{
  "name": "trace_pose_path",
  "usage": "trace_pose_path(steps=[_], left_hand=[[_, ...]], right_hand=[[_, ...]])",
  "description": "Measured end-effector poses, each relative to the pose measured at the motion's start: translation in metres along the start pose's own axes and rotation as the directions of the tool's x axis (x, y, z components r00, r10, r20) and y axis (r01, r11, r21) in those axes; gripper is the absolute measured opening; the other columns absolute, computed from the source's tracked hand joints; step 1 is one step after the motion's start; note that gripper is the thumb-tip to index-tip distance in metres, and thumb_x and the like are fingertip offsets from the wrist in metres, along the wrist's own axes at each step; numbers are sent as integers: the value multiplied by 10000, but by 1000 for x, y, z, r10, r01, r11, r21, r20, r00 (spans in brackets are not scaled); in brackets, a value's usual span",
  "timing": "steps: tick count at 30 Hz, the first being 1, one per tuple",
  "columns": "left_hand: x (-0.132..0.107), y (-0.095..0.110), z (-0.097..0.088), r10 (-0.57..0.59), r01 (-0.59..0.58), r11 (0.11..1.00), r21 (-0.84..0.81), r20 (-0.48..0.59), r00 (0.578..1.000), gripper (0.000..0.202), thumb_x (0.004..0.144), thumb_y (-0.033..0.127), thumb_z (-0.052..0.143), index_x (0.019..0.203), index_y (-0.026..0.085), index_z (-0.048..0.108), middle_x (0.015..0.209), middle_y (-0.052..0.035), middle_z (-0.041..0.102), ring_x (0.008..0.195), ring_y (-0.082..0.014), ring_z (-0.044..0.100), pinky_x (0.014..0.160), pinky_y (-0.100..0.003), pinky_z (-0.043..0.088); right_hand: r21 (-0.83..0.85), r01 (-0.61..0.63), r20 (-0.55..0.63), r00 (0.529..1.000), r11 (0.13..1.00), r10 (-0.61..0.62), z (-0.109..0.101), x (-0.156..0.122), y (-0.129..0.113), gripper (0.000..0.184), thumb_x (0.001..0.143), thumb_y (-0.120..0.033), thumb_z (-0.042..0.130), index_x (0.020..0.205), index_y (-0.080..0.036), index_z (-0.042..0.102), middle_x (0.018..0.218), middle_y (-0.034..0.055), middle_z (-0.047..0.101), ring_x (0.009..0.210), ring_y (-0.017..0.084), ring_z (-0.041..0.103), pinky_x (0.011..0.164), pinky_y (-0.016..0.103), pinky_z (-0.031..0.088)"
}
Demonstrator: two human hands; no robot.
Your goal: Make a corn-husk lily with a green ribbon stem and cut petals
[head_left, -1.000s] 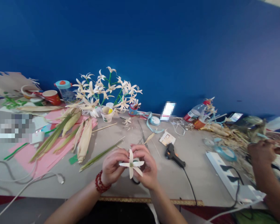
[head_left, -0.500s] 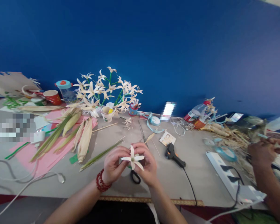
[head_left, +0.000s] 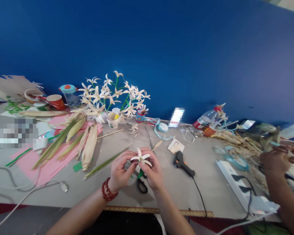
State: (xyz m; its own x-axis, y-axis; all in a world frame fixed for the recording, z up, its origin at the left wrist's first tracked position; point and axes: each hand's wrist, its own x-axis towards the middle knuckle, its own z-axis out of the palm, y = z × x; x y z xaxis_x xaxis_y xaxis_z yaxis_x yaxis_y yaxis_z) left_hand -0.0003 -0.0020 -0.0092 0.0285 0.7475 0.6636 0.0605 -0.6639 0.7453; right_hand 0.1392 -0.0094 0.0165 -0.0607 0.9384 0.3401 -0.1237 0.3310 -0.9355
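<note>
Between my two hands is a cream-white craft flower (head_left: 142, 158) with pointed petals, facing up toward me. My left hand (head_left: 122, 171) is closed on its left side, thumb and fingers pinching near the base. On the other side, my right hand (head_left: 152, 170) is closed on it too, its thumb just under the petals. A green strip (head_left: 140, 174) hangs below the flower between my thumbs. Directly beneath lie scissors, of which a black handle (head_left: 142, 186) shows. The flower's base is hidden by my fingers.
A glue gun (head_left: 182, 164) lies to the right, its cord running off the front edge. Farther right are a white power strip (head_left: 235, 182) and a co-worker's hands (head_left: 279, 160). Corn husks (head_left: 90, 147) lie left; finished flowers (head_left: 117, 93) stand behind in a paper cup (head_left: 112, 120).
The flower has risen slightly and tilted between my fingers. The green strip below it now shows more. My hands have shifted a little around it.
</note>
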Motion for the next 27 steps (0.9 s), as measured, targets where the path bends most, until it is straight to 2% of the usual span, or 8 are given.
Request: trace_pose_path(steps=[9,21,27], left_hand=[[2,2,1,-4,5,999,34,-25,1000,92,837,138,609,911,167,655,850,-77,683,837,-199,652,745,-329,538],[0,1,1,3,-3,1000,17,-23,1000,160,817,71,607,933,177,641,887,-71,678,862,-198,652,768,-339,535],[0,0,2,22,-20,999,45,-41,999,153,817,79,606,930,177,642,869,-65,679,852,-198,655,761,-334,538]], right_hand=[[70,-60,-6,998,996,61,-1,-2,12,140,811,-309,671,924,-234,633,1041,36,591,938,197,602,788,286,498],[160,-86,-24,996,983,91,3,-2,11,94,803,-257,680,889,-241,645,1034,20,592,923,182,588,779,253,473],[131,-98,-47,993,987,105,3,-3,14,93,806,-264,672,889,-238,639,1019,26,601,909,188,590,776,274,489]])
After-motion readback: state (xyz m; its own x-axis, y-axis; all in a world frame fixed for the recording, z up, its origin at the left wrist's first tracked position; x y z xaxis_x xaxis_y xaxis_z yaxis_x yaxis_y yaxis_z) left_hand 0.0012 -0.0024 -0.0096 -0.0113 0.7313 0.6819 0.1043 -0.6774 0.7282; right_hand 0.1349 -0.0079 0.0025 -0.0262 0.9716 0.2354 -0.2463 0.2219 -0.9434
